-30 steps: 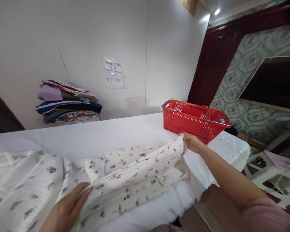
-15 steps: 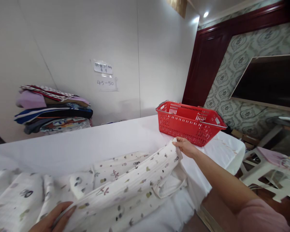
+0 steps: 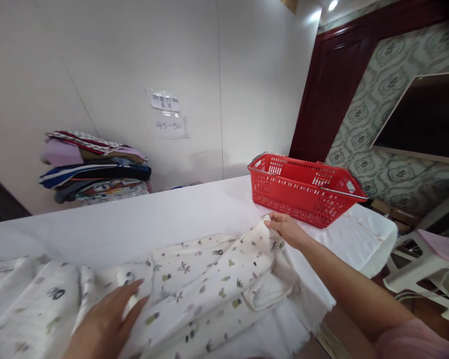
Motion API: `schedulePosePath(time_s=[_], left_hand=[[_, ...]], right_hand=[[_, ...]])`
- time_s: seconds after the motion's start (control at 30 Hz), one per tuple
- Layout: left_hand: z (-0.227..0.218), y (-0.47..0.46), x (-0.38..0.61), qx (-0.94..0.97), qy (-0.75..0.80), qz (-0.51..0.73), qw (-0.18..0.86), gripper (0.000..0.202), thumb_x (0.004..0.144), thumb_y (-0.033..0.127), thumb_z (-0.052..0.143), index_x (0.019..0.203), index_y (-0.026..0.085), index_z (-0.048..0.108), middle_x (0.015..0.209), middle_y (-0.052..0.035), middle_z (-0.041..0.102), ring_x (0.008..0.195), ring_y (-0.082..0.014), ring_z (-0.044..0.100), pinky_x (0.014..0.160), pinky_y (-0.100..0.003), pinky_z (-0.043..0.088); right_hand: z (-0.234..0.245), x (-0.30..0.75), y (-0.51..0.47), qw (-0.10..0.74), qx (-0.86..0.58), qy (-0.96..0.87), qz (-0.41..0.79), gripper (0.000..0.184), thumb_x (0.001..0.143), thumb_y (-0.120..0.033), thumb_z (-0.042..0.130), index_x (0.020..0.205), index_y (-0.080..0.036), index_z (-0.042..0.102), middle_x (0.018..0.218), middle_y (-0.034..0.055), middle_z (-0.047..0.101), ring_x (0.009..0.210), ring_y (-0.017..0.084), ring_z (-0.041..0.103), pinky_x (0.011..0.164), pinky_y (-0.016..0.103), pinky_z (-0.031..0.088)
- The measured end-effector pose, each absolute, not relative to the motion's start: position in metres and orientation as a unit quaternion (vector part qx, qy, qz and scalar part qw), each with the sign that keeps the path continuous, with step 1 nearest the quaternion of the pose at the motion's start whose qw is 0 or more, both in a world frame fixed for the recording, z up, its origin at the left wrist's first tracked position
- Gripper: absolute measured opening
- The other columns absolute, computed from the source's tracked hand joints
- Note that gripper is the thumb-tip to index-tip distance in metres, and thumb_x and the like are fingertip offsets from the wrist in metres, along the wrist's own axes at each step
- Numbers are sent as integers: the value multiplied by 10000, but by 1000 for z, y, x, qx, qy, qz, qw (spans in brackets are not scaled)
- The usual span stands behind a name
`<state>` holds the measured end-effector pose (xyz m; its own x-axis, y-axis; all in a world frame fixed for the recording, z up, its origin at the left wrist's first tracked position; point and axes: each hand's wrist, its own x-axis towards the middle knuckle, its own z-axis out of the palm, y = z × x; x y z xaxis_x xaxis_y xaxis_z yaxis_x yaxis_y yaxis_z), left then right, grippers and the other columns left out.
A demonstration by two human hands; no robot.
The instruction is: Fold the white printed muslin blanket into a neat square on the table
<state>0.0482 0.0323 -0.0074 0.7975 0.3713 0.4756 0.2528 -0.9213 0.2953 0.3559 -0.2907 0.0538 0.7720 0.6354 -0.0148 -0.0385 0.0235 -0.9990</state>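
A thin white cloth [image 3: 209, 291] printed with small plants and dark figures lies in loose folds across the near side of the table, partly doubled over. My right hand [image 3: 284, 229] pinches its far right edge between thumb and fingers, near the basket. On the left, my left hand [image 3: 110, 314] is over the cloth with thumb and fingers apart, no fabric gripped between them. The cloth runs on past the left and lower edges of the view.
A red plastic basket [image 3: 299, 192] with metal handles stands at the back right of the white-covered table [image 3: 179, 212]. Folded clothes [image 3: 97, 169] are piled at the back left by the wall. A white stool [image 3: 422, 264] stands off the table's right end.
My left hand has let go of the near fold and moved up and right over the cloth. The raised fold has sunk flatter. My right hand keeps its pinch.
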Motion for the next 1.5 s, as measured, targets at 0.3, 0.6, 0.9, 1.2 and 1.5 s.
schedulePosePath(time_s=[0.3, 0.6, 0.9, 1.2, 1.5], left_hand=[[73, -115, 177, 871, -20, 298, 389, 189, 817, 279, 554, 999, 225, 554, 915, -22, 590, 808, -131, 553, 753, -274, 456], [58, -127, 185, 851, 15, 326, 411, 47, 805, 238, 548, 785, 198, 535, 751, 4, 543, 702, -117, 511, 658, -259, 408], [77, -124, 184, 863, -33, 309, 397, 41, 802, 227, 558, 771, 201, 566, 749, -7, 558, 709, -124, 516, 651, -261, 399], [78, -125, 192, 852, -30, 275, 445, 25, 776, 186, 582, 762, 201, 568, 739, 14, 541, 696, -108, 509, 642, -245, 397], [76, -125, 193, 844, -41, 284, 454, 26, 771, 175, 566, 763, 200, 563, 739, 3, 545, 693, -116, 514, 636, -251, 407]], right_hand=[[88, 292, -260, 594, -665, -348, 291, 372, 736, -407, 618, 1037, -199, 551, 675, -41, 534, 515, 73, 406, 485, 214, 278], [79, 285, -268, 593, -664, -352, 289, 337, 797, -378, 545, 1083, -201, 518, 580, -78, 398, 460, 62, 282, 443, 211, 206], [87, 279, -266, 589, -650, -373, 301, 203, 762, -283, 535, 942, -220, 604, 780, -8, 602, 705, 138, 526, 633, 251, 395], [90, 279, -277, 559, -664, -413, 277, 244, 821, -341, 525, 1030, -239, 599, 850, 3, 629, 804, 163, 553, 679, 260, 417], [89, 276, -275, 572, -665, -408, 253, 258, 823, -390, 537, 1036, -255, 593, 833, 8, 638, 764, 164, 556, 617, 252, 416]])
